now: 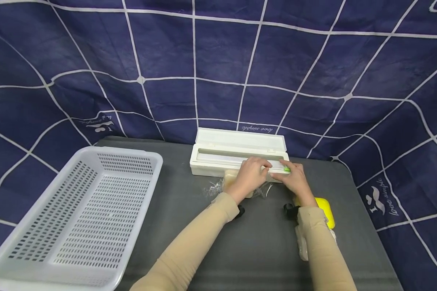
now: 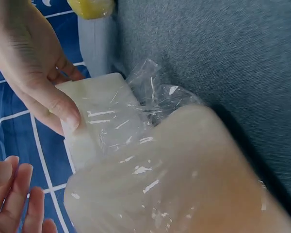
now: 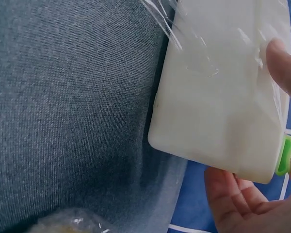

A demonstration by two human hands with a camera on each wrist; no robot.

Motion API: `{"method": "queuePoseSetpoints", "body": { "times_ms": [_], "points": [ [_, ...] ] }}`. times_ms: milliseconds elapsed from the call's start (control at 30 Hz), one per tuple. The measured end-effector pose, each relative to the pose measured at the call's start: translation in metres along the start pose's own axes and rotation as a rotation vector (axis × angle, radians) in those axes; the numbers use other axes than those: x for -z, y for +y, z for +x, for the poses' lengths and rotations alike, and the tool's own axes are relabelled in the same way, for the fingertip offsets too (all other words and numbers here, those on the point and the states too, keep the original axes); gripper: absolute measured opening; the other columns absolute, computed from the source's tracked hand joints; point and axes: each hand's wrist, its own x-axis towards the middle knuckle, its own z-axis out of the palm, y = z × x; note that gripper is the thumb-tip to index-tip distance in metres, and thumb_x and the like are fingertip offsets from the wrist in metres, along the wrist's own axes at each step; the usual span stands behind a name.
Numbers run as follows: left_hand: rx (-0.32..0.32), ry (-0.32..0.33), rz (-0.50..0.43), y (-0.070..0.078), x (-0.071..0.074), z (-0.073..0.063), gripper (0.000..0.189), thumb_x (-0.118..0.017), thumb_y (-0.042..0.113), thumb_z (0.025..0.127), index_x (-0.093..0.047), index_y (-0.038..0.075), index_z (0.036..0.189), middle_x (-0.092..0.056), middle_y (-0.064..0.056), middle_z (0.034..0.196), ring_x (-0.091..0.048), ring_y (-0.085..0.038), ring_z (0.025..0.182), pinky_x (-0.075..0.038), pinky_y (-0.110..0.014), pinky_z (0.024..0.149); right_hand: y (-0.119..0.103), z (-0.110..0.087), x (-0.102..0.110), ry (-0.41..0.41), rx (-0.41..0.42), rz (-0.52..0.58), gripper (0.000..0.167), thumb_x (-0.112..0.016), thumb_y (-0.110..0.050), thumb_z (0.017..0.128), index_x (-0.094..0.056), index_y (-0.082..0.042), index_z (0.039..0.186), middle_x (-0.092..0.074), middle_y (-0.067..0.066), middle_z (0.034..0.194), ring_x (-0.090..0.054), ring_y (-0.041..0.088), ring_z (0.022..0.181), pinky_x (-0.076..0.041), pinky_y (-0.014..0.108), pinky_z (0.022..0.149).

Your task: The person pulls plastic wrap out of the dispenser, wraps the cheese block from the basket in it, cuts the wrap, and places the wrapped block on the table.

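A long white cling film dispenser (image 1: 204,165) stands at the back with its lid (image 1: 240,139) raised. My right hand (image 1: 295,178) grips its right end, thumb on the front face and fingers over the top edge, beside a green slide cutter (image 3: 284,156). My left hand (image 1: 253,173) is over the dispenser's front, its fingers loosely bent; in the left wrist view nothing shows between these fingertips (image 2: 20,194). Below that hand, a pale beige, rounded block-like thing (image 2: 184,179) lies against the dispenser's front, with clear film (image 2: 153,92) over and around it.
A large white perforated plastic basket (image 1: 156,161) occupies the left of the grey table (image 1: 262,250). Beside my right forearm lie a yellow rounded thing (image 1: 325,212) and a pale wrapped one (image 1: 302,244). A blue grid-patterned cloth (image 1: 218,52) rises behind the table.
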Motion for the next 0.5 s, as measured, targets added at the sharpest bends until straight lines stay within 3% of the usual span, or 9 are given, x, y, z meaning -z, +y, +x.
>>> {"method": "queuePoseSetpoints", "body": {
  "times_ms": [300, 500],
  "points": [
    [-0.005, -0.044, -0.020, 0.012, -0.024, 0.019, 0.022, -0.060, 0.014, 0.098, -0.073, 0.012, 0.116, -0.070, -0.002, 0.120, -0.061, -0.019, 0.118, -0.046, -0.025, 0.102, 0.008, 0.006, 0.006, 0.018, 0.097, -0.126, 0.063, -0.076, -0.028, 0.085, -0.052, -0.003, 0.137, -0.050, 0.033, 0.129, -0.044, 0.042, 0.115, -0.039, 0.056, 0.100],
    [-0.003, 0.033, 0.046, 0.018, -0.041, 0.025, 0.019, -0.065, 0.018, 0.096, -0.077, 0.017, 0.110, -0.073, 0.003, 0.110, -0.066, -0.016, 0.105, -0.052, -0.024, 0.091, 0.011, 0.007, 0.004, -0.004, 0.125, -0.131, 0.052, -0.068, -0.019, 0.088, -0.053, -0.004, 0.135, -0.050, 0.032, 0.126, -0.047, 0.042, 0.108, -0.041, 0.056, 0.094]
  ]
}}
